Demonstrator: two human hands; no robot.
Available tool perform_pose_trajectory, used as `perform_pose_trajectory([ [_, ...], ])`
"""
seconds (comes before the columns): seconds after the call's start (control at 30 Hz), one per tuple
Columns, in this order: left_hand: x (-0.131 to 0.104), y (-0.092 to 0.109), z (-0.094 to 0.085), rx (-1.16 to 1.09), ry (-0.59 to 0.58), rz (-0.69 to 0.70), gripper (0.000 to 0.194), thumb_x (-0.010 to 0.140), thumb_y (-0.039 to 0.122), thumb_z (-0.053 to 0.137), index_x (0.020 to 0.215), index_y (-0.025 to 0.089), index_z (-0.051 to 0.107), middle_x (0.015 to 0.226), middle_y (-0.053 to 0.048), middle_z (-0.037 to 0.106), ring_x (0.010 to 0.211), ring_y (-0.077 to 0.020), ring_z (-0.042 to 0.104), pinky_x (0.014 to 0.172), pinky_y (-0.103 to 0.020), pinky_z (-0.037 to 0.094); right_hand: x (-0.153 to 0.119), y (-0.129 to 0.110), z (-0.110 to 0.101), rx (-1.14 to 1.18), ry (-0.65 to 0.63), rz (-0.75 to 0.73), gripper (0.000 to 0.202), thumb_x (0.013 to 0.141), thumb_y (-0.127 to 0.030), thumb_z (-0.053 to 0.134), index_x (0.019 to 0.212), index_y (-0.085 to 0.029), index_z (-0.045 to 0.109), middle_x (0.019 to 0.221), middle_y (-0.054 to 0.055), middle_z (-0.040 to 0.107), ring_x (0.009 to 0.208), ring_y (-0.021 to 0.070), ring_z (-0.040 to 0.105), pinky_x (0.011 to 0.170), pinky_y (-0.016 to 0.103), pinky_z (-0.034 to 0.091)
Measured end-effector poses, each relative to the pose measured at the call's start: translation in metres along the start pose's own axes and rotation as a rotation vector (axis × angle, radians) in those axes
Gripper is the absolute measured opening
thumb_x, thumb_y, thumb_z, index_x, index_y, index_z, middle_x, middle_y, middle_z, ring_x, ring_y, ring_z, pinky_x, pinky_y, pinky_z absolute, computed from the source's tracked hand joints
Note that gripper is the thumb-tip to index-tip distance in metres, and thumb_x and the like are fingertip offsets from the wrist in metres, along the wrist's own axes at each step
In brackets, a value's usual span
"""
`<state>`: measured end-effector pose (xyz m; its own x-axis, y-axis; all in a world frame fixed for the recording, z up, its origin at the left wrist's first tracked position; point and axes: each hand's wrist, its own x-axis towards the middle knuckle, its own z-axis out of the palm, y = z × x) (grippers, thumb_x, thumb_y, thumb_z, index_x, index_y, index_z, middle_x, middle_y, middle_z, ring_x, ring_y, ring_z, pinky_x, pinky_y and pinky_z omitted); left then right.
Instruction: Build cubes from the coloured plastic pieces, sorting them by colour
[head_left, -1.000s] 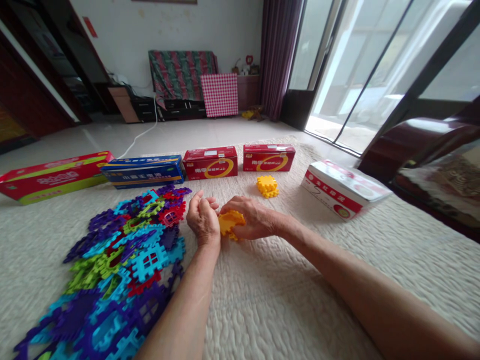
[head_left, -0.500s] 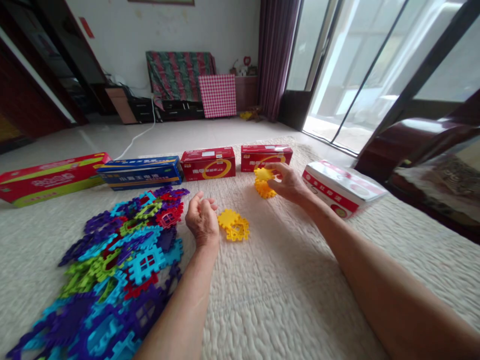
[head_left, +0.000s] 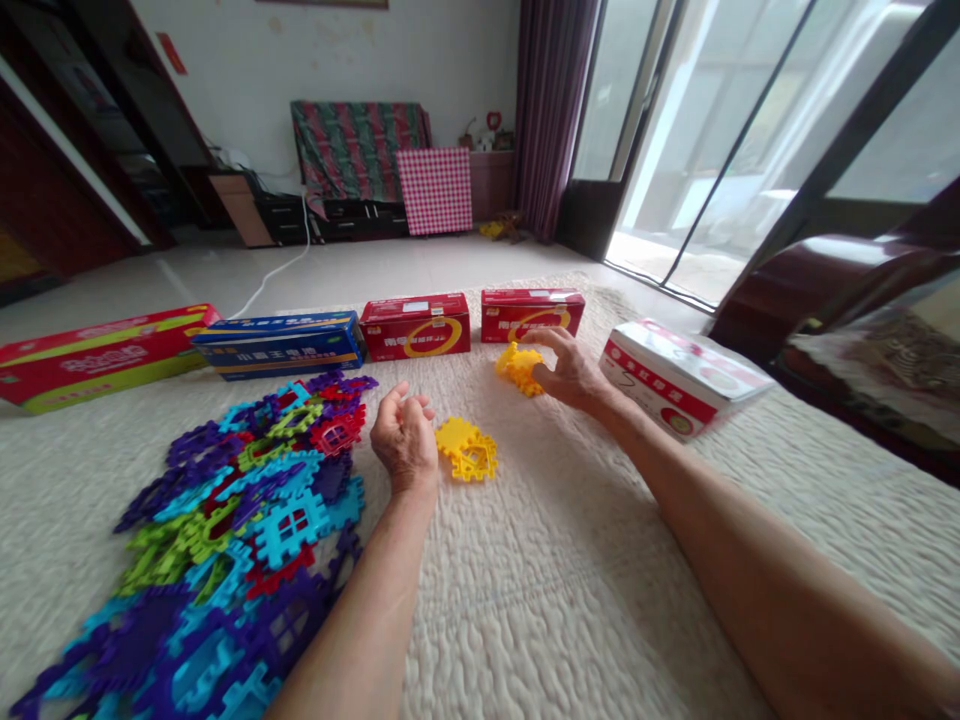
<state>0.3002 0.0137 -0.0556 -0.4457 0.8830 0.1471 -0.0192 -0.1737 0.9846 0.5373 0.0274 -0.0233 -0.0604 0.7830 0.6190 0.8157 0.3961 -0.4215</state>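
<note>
On the right, my right hand (head_left: 574,372) is just above the mat with thumb and fingers spread. Yellow interlocking plastic pieces (head_left: 520,368) lie at its fingertips, blurred and tilted, in front of a red box. My left hand (head_left: 403,438) is curled closed near the middle, and no piece shows between its fingers. Close beside it, two yellow notched pieces (head_left: 469,448) overlap on the mat, one solid and one with a cut-out. To its left spreads a heap of purple, blue, green and red notched pieces (head_left: 289,530).
Across the mat (head_left: 510,600) stands a row: a red-green box (head_left: 105,355), a blue box (head_left: 281,345), two red boxes (head_left: 416,328) (head_left: 532,312), and a white-red box (head_left: 682,375) at right. A dark wooden armrest (head_left: 817,290) borders the right side.
The fingers of my right hand have spread apart, and the yellow pieces at them have tipped leftward and away from the hand. My left hand stays in place.
</note>
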Motion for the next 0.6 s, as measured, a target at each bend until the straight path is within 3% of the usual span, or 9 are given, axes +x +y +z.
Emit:
perform_pose_trajectory([
  [0.17, 0.001, -0.002, 0.001, -0.002, -0.002, 0.01, 0.038, 0.074, 0.027, 0.049, 0.108, 0.016, 0.063, 0.079, -0.003, 0.068, 0.062, -0.0129, 0.064, 0.059, -0.024, 0.05, -0.002, -0.009, 0.009, -0.09, -0.044, -0.079, 0.042, 0.069, -0.017, 0.055, 0.11, -0.018, 0.062, 0.123, 0.012, 0.061, 0.114, 0.0265, 0.055, 0.1, 0.044, 0.043],
  [0.3, -0.001, 0.0, 0.001, -0.007, 0.005, 0.004, 0.037, 0.074, 0.026, 0.05, 0.106, 0.016, 0.064, 0.079, -0.003, 0.068, 0.062, -0.0131, 0.063, 0.059, -0.025, 0.05, 0.005, -0.01, 0.014, -0.154, -0.089, 0.001, 0.043, 0.07, -0.021, 0.058, 0.113, -0.018, 0.062, 0.12, 0.012, 0.063, 0.113, 0.0276, 0.056, 0.098, 0.045, 0.042],
  [0.47, -0.003, 0.002, 0.001, 0.01, -0.011, -0.002, 0.036, 0.074, 0.026, 0.049, 0.106, 0.017, 0.064, 0.08, -0.004, 0.069, 0.063, -0.0138, 0.064, 0.06, -0.026, 0.051, 0.02, -0.019, 0.023, -0.346, -0.242, 0.129, 0.04, 0.072, -0.03, 0.063, 0.109, -0.019, 0.065, 0.114, 0.014, 0.064, 0.108, 0.033, 0.056, 0.095, 0.051, 0.04],
  [0.6, -0.003, 0.001, 0.001, 0.034, -0.023, 0.004, 0.037, 0.074, 0.024, 0.048, 0.107, 0.017, 0.064, 0.081, -0.004, 0.07, 0.065, -0.0144, 0.064, 0.063, -0.027, 0.052, 0.026, -0.023, 0.028, -0.316, -0.216, 0.138, 0.029, 0.071, -0.029, 0.064, 0.098, -0.019, 0.068, 0.104, 0.012, 0.065, 0.099, 0.029, 0.059, 0.089, 0.046, 0.044],
])
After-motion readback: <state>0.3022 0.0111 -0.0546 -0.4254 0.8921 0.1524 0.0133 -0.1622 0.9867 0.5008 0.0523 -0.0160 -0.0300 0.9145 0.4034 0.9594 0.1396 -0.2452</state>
